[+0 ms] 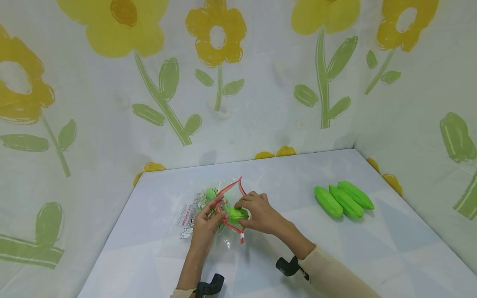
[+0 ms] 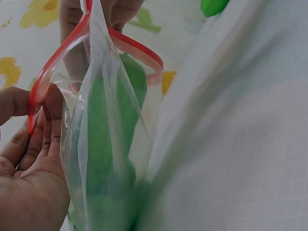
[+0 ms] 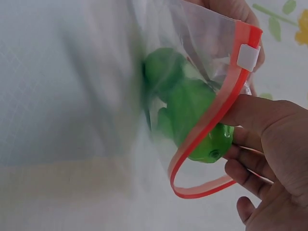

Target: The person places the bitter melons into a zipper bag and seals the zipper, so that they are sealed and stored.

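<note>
A clear plastic bag (image 1: 227,242) with a red zip rim (image 3: 202,126) and white slider (image 3: 248,57) lies at the middle of the table, its mouth held apart. My left hand (image 1: 205,227) pinches the rim on the left side. At the mouth, my right hand (image 1: 261,213) holds the end of a smooth green cucumber-like vegetable (image 1: 237,214) between thumb and fingers. Most of that vegetable (image 2: 113,125) is inside the bag, seen through the film. Deeper in the bag are other green pieces, one of them rounded (image 3: 163,70); their full shapes are hidden.
Three long green cucumber-like vegetables (image 1: 344,200) lie side by side on the right of the white table (image 1: 298,174). Printed black drawings and red lettering mark the bag's left part. Flower-patterned cloth (image 1: 257,103) walls surround the table's back and sides.
</note>
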`<action>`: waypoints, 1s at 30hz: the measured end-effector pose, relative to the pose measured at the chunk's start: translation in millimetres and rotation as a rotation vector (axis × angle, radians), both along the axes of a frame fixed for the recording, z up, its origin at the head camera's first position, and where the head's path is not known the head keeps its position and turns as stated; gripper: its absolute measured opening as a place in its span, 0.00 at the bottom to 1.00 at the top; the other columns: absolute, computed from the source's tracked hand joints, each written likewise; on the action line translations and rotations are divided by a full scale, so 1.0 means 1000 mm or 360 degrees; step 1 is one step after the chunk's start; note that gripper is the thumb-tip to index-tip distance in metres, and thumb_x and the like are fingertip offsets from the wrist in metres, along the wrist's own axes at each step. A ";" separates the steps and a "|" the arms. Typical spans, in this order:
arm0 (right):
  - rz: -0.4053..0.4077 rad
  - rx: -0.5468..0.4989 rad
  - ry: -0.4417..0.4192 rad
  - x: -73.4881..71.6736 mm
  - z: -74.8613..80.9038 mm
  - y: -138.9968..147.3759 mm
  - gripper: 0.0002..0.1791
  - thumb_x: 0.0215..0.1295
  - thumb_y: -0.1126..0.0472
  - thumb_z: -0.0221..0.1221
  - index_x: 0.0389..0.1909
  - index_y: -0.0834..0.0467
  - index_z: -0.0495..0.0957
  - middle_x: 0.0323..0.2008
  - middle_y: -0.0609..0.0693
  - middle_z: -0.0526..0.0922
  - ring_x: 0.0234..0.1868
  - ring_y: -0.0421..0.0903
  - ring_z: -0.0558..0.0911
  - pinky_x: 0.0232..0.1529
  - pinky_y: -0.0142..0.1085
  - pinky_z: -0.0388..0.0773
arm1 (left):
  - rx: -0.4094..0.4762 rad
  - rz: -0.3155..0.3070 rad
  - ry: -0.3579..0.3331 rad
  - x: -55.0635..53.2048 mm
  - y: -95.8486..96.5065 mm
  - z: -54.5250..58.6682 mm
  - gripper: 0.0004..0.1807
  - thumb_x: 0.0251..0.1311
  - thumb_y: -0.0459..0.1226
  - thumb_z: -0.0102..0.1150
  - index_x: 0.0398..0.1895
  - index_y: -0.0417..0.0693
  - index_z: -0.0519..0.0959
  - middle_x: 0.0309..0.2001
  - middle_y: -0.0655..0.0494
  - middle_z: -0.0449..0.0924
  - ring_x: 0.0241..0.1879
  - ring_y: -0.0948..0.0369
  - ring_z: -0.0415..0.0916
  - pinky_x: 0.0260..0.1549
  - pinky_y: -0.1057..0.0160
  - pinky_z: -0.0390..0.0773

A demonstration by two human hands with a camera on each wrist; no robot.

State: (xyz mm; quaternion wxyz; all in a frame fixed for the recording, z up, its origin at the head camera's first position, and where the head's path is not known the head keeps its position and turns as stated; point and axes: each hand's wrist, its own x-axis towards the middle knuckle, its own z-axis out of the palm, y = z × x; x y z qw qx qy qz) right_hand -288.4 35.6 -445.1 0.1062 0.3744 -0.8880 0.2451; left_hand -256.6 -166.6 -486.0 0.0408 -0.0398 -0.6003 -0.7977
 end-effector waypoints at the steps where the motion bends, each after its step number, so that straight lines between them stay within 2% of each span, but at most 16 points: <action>1: -0.0002 0.0005 -0.0009 0.000 -0.001 -0.001 0.17 0.54 0.57 0.74 0.45 0.51 0.85 0.44 0.44 0.84 0.48 0.44 0.74 0.41 0.41 0.62 | -0.0003 0.0003 -0.0002 0.000 0.000 0.000 0.26 0.63 0.26 0.61 0.65 0.46 0.75 0.61 0.46 0.76 0.45 0.60 0.80 0.46 0.66 0.82; 6: 0.0003 0.0006 -0.0031 0.000 -0.001 -0.001 0.18 0.55 0.56 0.74 0.47 0.52 0.84 0.46 0.44 0.83 0.49 0.45 0.74 0.43 0.42 0.62 | 0.0026 -0.0011 0.0003 0.001 0.001 -0.002 0.27 0.63 0.27 0.62 0.66 0.46 0.75 0.62 0.44 0.75 0.42 0.61 0.80 0.45 0.67 0.82; 11: 0.0002 -0.0038 0.0035 0.004 0.007 0.008 0.19 0.54 0.56 0.75 0.47 0.53 0.84 0.47 0.45 0.84 0.50 0.46 0.74 0.43 0.44 0.63 | 0.0014 -0.0033 0.0009 0.000 0.000 -0.002 0.28 0.63 0.29 0.64 0.67 0.45 0.73 0.63 0.45 0.74 0.40 0.61 0.81 0.44 0.67 0.82; 18: -0.0046 -0.0069 0.0126 0.008 0.017 0.029 0.19 0.56 0.56 0.74 0.48 0.53 0.84 0.47 0.44 0.83 0.52 0.45 0.75 0.46 0.46 0.65 | -0.0008 -0.0003 0.0011 -0.003 -0.003 -0.002 0.27 0.63 0.28 0.63 0.66 0.47 0.75 0.61 0.48 0.77 0.39 0.61 0.81 0.45 0.67 0.82; 23: -0.0100 -0.0077 0.0169 0.010 0.015 0.049 0.18 0.55 0.57 0.74 0.47 0.54 0.84 0.46 0.44 0.84 0.52 0.45 0.75 0.47 0.46 0.65 | 0.0017 -0.0021 0.0018 -0.003 -0.004 -0.002 0.28 0.62 0.26 0.62 0.67 0.44 0.74 0.61 0.46 0.76 0.38 0.61 0.81 0.45 0.66 0.82; 30: -0.0239 -0.0078 0.0247 0.008 0.005 0.079 0.18 0.53 0.57 0.75 0.45 0.53 0.84 0.45 0.46 0.84 0.51 0.47 0.76 0.45 0.48 0.65 | 0.0021 -0.0026 0.0021 -0.001 -0.002 -0.002 0.26 0.63 0.27 0.63 0.65 0.49 0.76 0.62 0.46 0.75 0.39 0.60 0.81 0.45 0.67 0.82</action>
